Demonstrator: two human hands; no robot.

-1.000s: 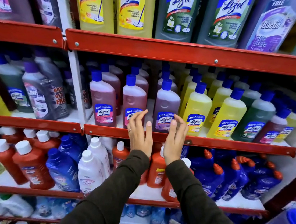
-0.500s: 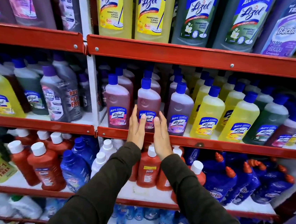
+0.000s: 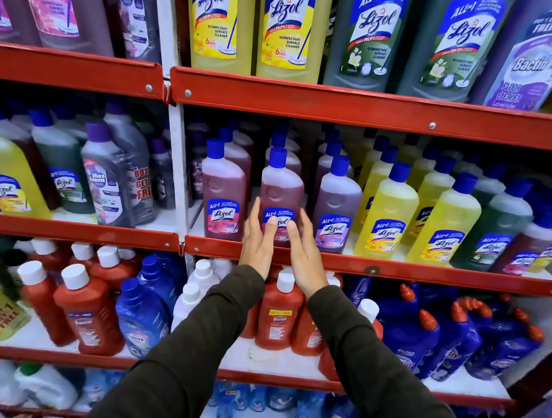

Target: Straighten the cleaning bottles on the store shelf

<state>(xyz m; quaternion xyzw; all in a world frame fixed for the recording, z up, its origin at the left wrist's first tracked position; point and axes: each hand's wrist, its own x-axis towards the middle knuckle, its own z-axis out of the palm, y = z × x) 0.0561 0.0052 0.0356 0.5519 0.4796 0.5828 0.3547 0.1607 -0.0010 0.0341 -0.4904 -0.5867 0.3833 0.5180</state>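
Nearest the camera, two dark sleeves [image 3: 205, 348] rise from the bottom edge and converge on the middle shelf [image 3: 397, 271]. The left hand [image 3: 259, 241] and right hand [image 3: 304, 249] cross its red front lip, both open with fingers extended and slightly spread; neither is closed around anything. Directly ahead of the hands, at the front edge of that shelf, stands the reddish bottle [image 3: 281, 192], upright, its long axis vertical, blue cap on top and label facing outward. The left hand lies along the bottle's left flank with a fingertip on the lower label, and the right hand lies against its lower right, fingers resting on or just at the label; whether the palms press the sides cannot be told. The bottle sits between the two hands, and both appear about equally near. Just beside it stand a pink bottle [image 3: 224, 189] on the left and a purple bottle [image 3: 336, 205] on the right, with narrow gaps either side. In judgement, any squaring of the bottle turns on a small twist or push about its vertical axis from both hands, with care not to nudge the neighbours. Farther right, yellow bottles [image 3: 386, 213] continue the front row, and more rows recede behind.
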